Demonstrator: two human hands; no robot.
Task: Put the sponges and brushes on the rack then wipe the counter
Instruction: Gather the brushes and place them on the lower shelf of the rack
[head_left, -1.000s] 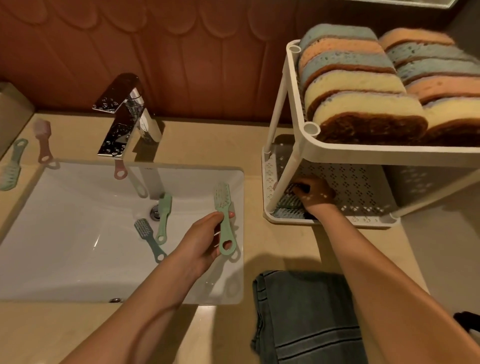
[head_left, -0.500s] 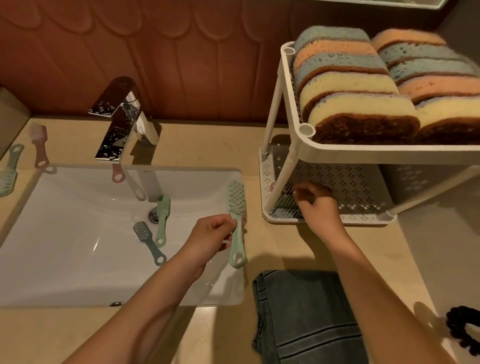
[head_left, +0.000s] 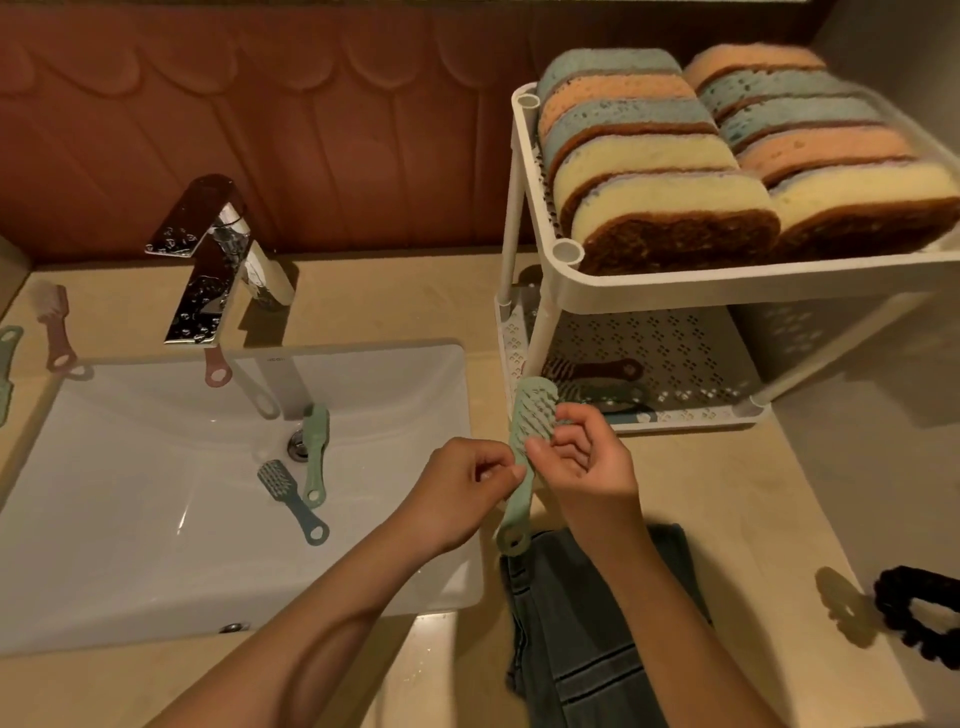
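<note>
Head view: the left hand (head_left: 462, 493) pinches the handle of a green brush (head_left: 532, 415) between thumb and fingertips. The right hand (head_left: 587, 462), touching it, curls its fingers around the same brush just under the bristles. The brush stands nearly upright between the two hands, bristle end up. Just beyond the right hand stands the rack (head_left: 675, 291), with a dark brush (head_left: 597, 370) on its lower shelf and sponges (head_left: 675, 208) filling the upper one. Left of the left hand, in the sink (head_left: 156, 545), lie a blue brush (head_left: 291, 499) and a pale green brush (head_left: 316, 452). Nearer the person than both hands, a grey cloth (head_left: 587, 623) lies on the counter (head_left: 727, 493).
</note>
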